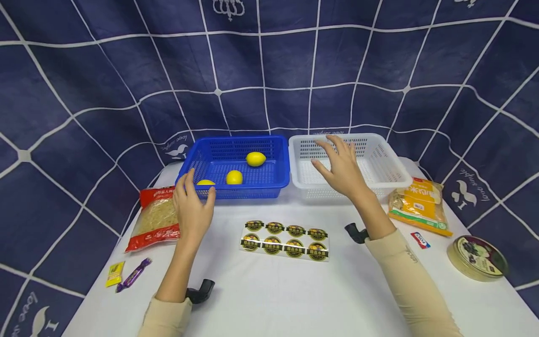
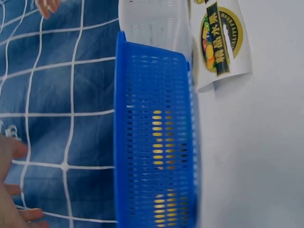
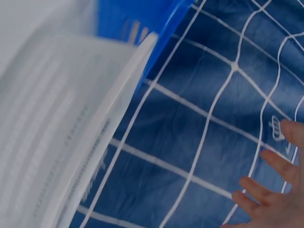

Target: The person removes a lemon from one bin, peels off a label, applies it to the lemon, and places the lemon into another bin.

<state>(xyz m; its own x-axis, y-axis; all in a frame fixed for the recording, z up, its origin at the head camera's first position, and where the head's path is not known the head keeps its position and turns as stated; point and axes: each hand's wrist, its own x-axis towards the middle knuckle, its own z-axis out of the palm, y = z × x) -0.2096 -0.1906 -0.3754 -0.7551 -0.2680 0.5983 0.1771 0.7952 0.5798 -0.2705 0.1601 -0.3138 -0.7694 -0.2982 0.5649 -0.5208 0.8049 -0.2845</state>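
Three lemons [image 1: 255,159], two baskets [image 1: 252,193], eight stickers [image 1: 273,245] — two bags [image 1: 156,216], three sweets [image 1: 133,275], one tin [image 1: 477,258].

Blue basket [image 1: 229,162], three lemons [image 1: 255,159] inside, white basket [image 1: 368,164] alongside

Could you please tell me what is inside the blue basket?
Three lemons show inside the blue basket; its front wall covers much of the leftmost lemon's lower part.

A beige cloth left sleeve [image 1: 165,317] matches a beige right sleeve [image 1: 414,288] bearing a small dark marking [image 1: 411,255] near its cuff [image 1: 382,242], and a stubby black left-wrist device [image 1: 201,292] resembles a black right-wrist device [image 1: 356,233].
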